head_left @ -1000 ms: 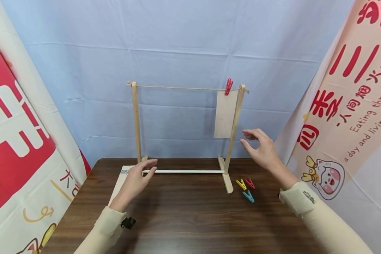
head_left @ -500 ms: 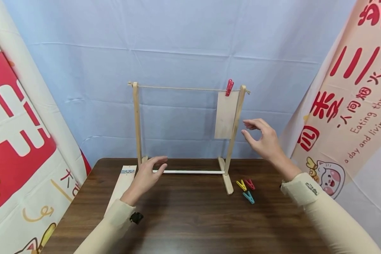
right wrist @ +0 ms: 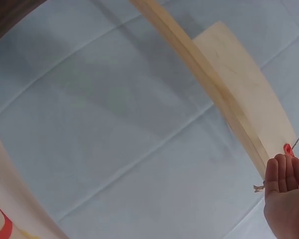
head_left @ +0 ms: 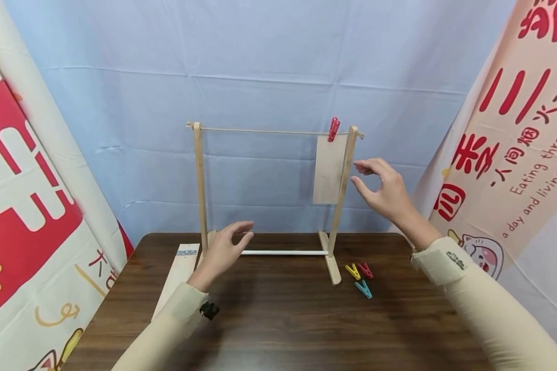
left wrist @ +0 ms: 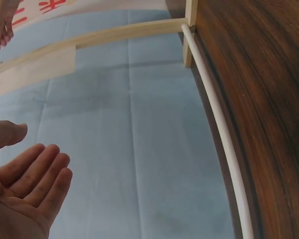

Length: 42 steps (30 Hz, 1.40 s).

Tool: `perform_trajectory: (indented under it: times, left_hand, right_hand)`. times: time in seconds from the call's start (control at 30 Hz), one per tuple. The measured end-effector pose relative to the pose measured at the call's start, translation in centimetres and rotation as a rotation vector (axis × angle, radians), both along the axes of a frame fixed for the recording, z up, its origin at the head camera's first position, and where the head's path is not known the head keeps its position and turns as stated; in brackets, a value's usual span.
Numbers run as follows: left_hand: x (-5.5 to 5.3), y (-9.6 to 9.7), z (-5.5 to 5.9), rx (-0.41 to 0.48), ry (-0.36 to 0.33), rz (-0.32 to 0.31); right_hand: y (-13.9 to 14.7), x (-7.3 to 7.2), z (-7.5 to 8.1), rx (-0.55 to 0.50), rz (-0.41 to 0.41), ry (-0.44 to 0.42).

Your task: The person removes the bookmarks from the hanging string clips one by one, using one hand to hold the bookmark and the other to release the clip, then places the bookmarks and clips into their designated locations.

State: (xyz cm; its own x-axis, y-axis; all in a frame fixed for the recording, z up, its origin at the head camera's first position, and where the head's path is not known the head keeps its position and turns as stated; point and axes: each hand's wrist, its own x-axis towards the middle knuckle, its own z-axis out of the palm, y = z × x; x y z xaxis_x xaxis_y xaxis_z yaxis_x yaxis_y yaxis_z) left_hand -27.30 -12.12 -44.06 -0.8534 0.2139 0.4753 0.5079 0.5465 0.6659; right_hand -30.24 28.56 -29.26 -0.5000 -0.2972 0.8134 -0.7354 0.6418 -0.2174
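A wooden frame with a cord strung between its two posts stands at the back of the table. From the cord's right end hangs a pale rectangular card, held by a red clothespin. My right hand hovers just right of the right post, fingers loosely bent and holding nothing. My left hand is in the air in front of the frame's lower left, also holding nothing, its fingers relaxed in the left wrist view. Left of it lies a long pale strip with a blue patterned band.
Yellow, dark red and blue clothespins lie right of the frame's right foot. A white rod joins the posts low down. Printed cloths hang at both sides, and a blue cloth behind.
My left hand has moved right and slightly up, uncovering more of the pale strip. The right hand has risen beside the right post. The hanging card and clothespins stay in place.
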Motion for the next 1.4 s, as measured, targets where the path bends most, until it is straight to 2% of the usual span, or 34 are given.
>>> perform_trajectory:
  times: [0.13, 0.27, 0.73, 0.93, 1.17, 1.4]
  left_hand:
    - [-0.6, 0.7, 0.4, 0.014, 0.023, -0.032]
    - [-0.9, 1.3, 0.7, 0.039, 0.019, -0.067]
    - [-1.8, 3.9, 1.7, 0.039, -0.006, -0.087]
    - [-2.3, 5.0, 2.0, 0.043, -0.010, -0.116]
    - [-2.9, 5.9, 2.2, 0.039, -0.003, -0.109]
    - [-3.6, 6.6, 2.3, 0.049, -0.045, -0.106]
  right_hand:
    - [-0.2, -0.2, 0.8, 0.009, -0.004, -0.001]
    - [-0.4, -0.4, 1.3, 0.015, 0.002, 0.008]
    - [-0.4, -1.0, 3.6, 0.039, 0.017, 0.057]
    - [-0.5, -1.3, 4.3, 0.045, 0.015, 0.061]
    - [-0.8, -1.7, 4.9, 0.064, 0.015, 0.055]
    - [-1.1, -2.1, 5.8, 0.057, 0.043, 0.062]
